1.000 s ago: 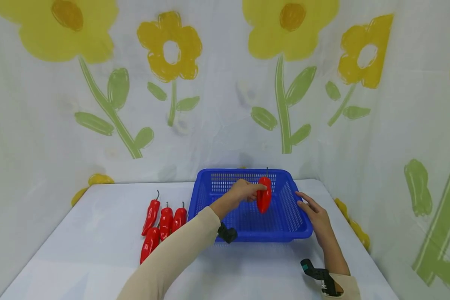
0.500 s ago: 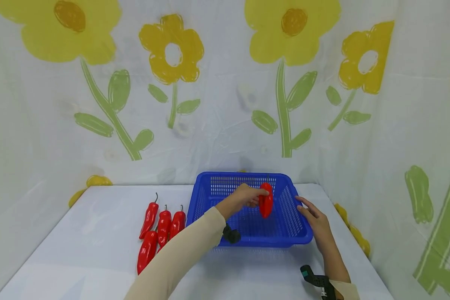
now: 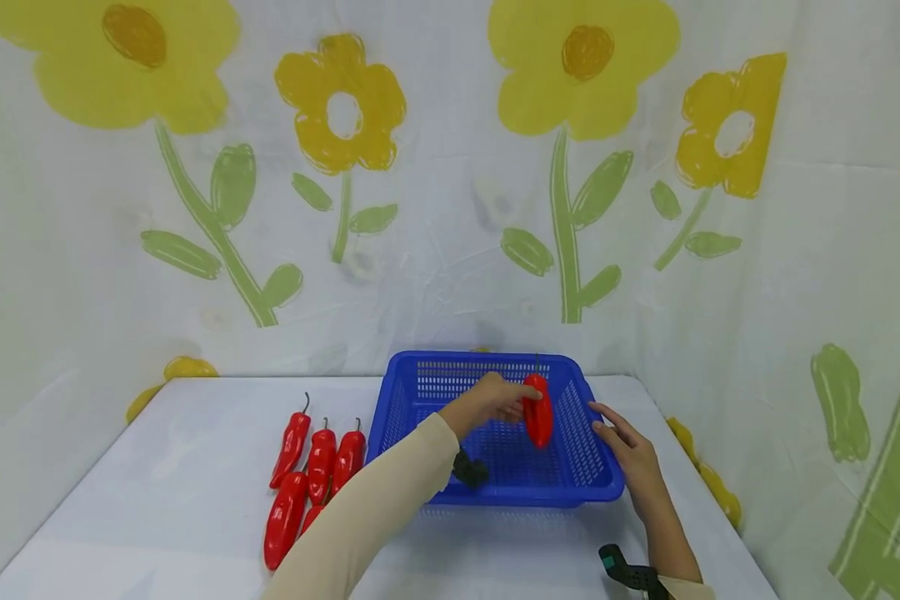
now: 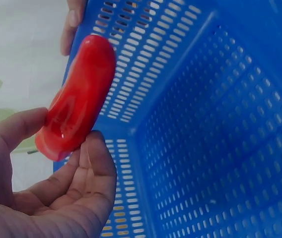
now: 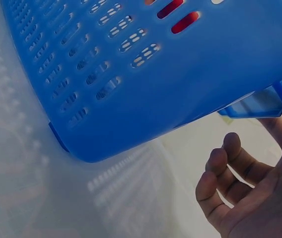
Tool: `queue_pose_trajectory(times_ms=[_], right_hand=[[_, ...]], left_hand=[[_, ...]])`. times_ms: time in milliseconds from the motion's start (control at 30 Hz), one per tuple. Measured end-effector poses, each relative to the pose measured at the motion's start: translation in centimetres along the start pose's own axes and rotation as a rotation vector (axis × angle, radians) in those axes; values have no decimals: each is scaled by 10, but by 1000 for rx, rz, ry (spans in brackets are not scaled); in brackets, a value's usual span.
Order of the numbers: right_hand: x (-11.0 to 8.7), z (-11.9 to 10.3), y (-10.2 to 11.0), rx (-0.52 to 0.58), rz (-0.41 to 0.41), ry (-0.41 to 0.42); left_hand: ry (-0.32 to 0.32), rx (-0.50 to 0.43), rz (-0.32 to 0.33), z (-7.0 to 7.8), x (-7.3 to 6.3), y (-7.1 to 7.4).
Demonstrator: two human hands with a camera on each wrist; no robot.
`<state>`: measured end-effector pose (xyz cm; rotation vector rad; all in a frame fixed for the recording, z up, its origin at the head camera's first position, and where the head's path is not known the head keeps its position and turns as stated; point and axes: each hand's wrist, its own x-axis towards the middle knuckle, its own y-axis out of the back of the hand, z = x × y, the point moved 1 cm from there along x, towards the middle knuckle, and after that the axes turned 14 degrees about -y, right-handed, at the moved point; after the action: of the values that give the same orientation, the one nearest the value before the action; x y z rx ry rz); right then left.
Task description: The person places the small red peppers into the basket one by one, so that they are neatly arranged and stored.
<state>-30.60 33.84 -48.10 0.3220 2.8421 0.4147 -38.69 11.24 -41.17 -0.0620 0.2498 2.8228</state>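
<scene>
My left hand [image 3: 495, 395] pinches a shiny red chili pepper [image 3: 537, 412] between thumb and fingers, its stem pointing up. The pepper hangs within the blue plastic basket [image 3: 487, 495], near the right side. In the left wrist view the pepper [image 4: 81, 96] is clear of the perforated floor. At the basket's right rim, my right hand [image 3: 640, 458] holds the edge with thumb and index finger; in the right wrist view its other fingers [image 5: 215, 186] curl loosely, apart from the wall. Several more red chili peppers [image 3: 288, 517] lie left of the basket, some partly hidden by the left sleeve.
The basket stands at the back of a white-covered table [image 3: 142, 492]. Behind and beside it hangs a white flower-print cloth [image 3: 435, 275]. The basket's raised walls surround the held pepper.
My left hand and the pepper have shifted slightly right. The head view has tilted up a little, so everything sits lower. My right hand stays at the basket's rim.
</scene>
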Motion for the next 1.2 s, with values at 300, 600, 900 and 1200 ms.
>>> queue_pose_trajectory(times_ms=[300, 600, 900, 1200], right_hand=[[0, 2, 0, 20, 5, -4], [3, 6, -2, 42, 0, 5], [5, 5, -1, 40, 12, -1], [8, 2, 1, 44, 15, -9]], left_hand=[[48, 30, -127, -4, 7, -7], [102, 55, -158, -15, 14, -13], [150, 96, -178, -22, 21, -26], [171, 83, -152, -26, 25, -38]])
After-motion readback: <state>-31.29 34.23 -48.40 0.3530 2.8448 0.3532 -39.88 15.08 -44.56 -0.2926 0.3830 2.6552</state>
